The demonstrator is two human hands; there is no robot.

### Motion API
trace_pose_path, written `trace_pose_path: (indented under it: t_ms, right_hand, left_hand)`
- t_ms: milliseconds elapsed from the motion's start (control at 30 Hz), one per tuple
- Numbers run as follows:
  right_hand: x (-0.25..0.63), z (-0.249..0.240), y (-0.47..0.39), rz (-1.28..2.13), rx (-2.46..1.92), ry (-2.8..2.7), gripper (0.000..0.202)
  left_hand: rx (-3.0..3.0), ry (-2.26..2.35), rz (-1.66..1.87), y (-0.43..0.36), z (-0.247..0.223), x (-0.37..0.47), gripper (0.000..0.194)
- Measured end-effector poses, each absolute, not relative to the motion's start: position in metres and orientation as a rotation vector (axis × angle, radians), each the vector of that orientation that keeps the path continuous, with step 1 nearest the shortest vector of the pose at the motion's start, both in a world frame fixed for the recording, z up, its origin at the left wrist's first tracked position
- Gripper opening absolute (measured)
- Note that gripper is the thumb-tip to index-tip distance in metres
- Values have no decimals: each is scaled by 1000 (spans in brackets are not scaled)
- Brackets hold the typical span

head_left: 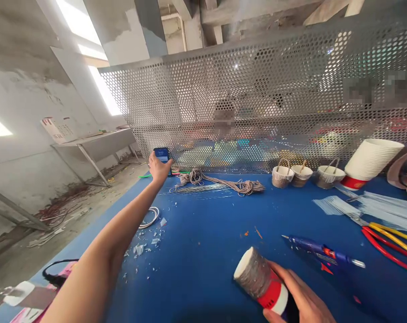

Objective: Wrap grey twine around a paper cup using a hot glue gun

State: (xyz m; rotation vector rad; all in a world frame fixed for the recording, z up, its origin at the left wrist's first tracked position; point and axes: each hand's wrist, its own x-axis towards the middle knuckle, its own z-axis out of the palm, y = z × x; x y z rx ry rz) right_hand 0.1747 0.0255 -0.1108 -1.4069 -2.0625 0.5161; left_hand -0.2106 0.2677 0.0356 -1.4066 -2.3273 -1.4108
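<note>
At the far left of the blue table my left hand (159, 168) is stretched out around a smartphone (162, 154) with a lit screen, thumb and fingers at its edges. The phone stands upright by the perforated metal panel. Near the front, my right hand (302, 294) grips a paper cup (257, 278), tilted with its pale round end toward the upper left. Grey-brown cord wraps part of its wall; a red and white printed band shows beside my fingers. To the right of the cup lies a blue glue gun (321, 251).
Cord bundles (247, 186) lie along the perforated panel (196, 107). Small handled baskets (282, 176) and stacked paper cups (373, 161) stand at back right. Scissors (388, 235) lie by clear glue sticks (388, 211). White scraps (141, 249) and a charger (19, 294) are at left.
</note>
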Motion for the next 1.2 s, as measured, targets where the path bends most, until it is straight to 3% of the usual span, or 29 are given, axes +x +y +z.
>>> trace_pose_path:
  t_ms: [333,600,867,1067,1200]
  right_hand:
    - [165,-68,15,718,-1326,-1967,55]
    - [172,-68,12,358,-1206,-2034,53]
    - [172,-54,12,392,-1235,-2053,61]
    - [172,-46,11,501,-1300,-2099,75]
    - [181,-31,8,440,-1204,-2070,65]
  left_hand:
    - [-2388,-2150,-1536,138,13,-89,26]
    - [-3159,-2150,-1429,20,4,-15,42]
    - [-3008,-2265,-1554,21,-14,4,48]
    - [-2911,-2521,-1676,24,-16,-2,32]
    - [-2877,-2579,-1654,23,-18,-11,28]
